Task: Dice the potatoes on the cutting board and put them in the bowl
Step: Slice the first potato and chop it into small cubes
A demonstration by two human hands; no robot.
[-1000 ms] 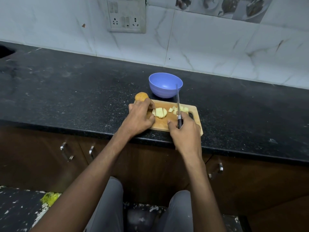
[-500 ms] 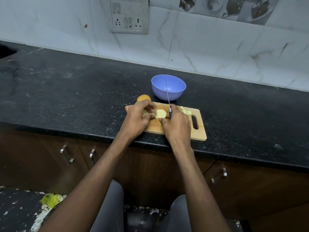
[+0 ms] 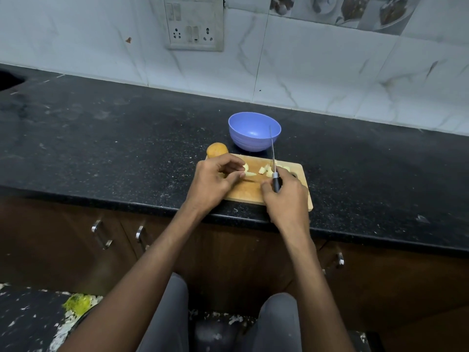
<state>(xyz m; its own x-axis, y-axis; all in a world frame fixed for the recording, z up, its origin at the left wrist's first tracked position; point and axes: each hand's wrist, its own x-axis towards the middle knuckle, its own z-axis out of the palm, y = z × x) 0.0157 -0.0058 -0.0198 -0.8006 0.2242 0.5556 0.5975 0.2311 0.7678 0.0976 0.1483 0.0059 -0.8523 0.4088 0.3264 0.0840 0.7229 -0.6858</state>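
Note:
A wooden cutting board (image 3: 250, 193) lies at the counter's front edge. My left hand (image 3: 214, 181) curls over its left part and pinches pale potato slices (image 3: 248, 171) between thumb and fingers. My right hand (image 3: 285, 196) grips the black handle of a knife (image 3: 273, 158), whose thin blade points away toward the bowl. Small diced potato pieces (image 3: 265, 170) lie on the board beside the blade. A whole unpeeled potato (image 3: 216, 150) sits at the board's far left corner. Just behind the board stands a blue bowl (image 3: 254, 130) with nothing visible inside.
The black speckled counter (image 3: 114, 138) runs left and right, backed by a tiled wall with a socket plate (image 3: 194, 22). Brown cabinet doors with metal handles (image 3: 101, 233) lie below. My knees and a speckled floor with yellow scraps (image 3: 78, 302) show at the bottom.
My right hand has pulled the knife back to the right, off the potato. The rounded piece under the blade is now slices at my left fingertips, and more dice lie by the blade.

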